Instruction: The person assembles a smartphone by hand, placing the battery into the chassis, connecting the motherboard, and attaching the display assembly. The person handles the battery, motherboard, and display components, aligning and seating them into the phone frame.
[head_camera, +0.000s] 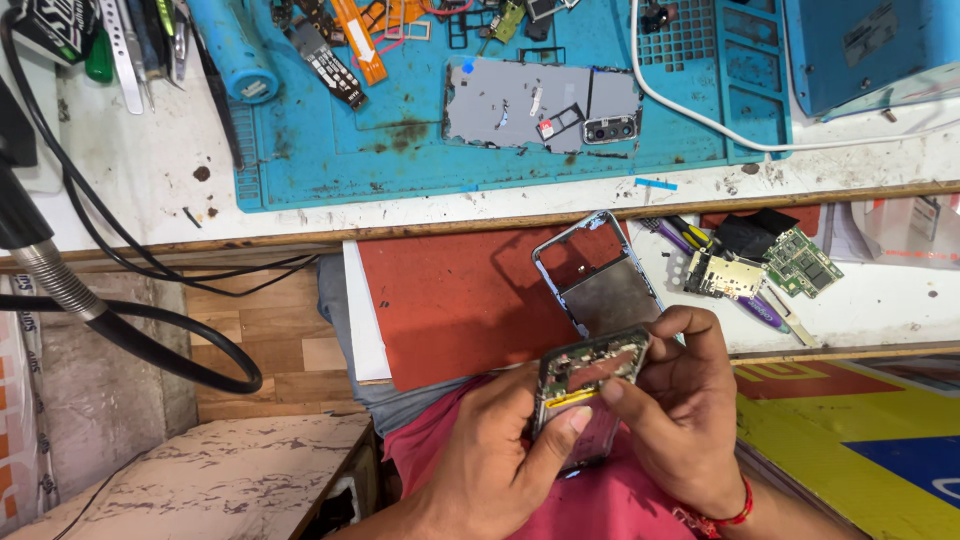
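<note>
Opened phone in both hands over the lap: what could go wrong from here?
1. The opened phone is held above the lap, off the bench; a slip could drop it.
2. The right hand fingertips press on exposed boards and the yellow strip; it may tear.
3. The loose metal frame leans nearby and could be knocked.

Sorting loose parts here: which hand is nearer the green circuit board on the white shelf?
Right. The right hand sits just below-left of the green circuit board; the left hand is farther left, holding the opened phone.
</note>
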